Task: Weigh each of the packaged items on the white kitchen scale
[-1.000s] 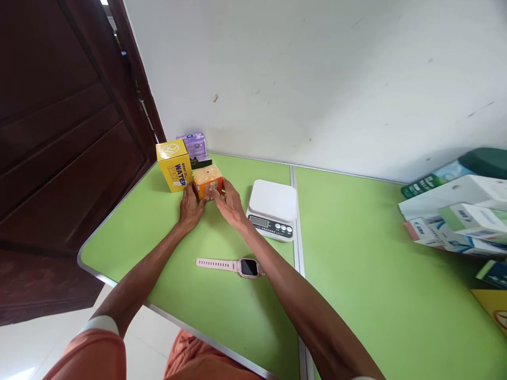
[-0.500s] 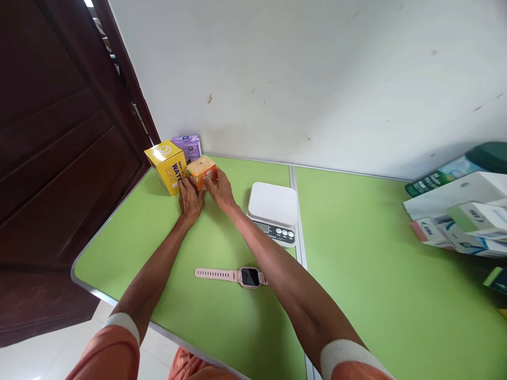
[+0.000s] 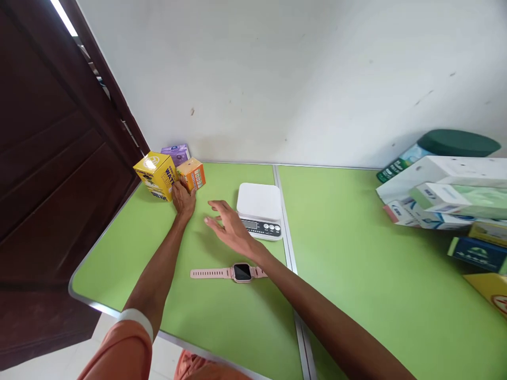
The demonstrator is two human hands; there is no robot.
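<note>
My left hand (image 3: 183,199) lies against the front of a yellow box (image 3: 156,177) and a small orange box (image 3: 191,174), its fingers stretched toward the gap between them, the tips partly hidden. A purple package (image 3: 176,153) stands behind these two, by the wall. My right hand (image 3: 232,227) hangs above the table with fingers apart and nothing in it. Beside it on the right is a white kitchen scale (image 3: 259,203) with a bare platform. A pink smartwatch (image 3: 241,272) lies below that hand, the right end of its strap covered by my forearm.
On the right of the green table (image 3: 340,253) lie several stacked boxes (image 3: 439,203) and a dark green-lidded container (image 3: 455,142). A metal seam (image 3: 291,253) runs across the table. The wall (image 3: 277,79) rises behind, and a dark door (image 3: 59,158) stands left.
My right hand has let go of the orange box and drawn back toward me and to the right, opening. My left hand stays by the boxes. The view has turned a little to the right.
</note>
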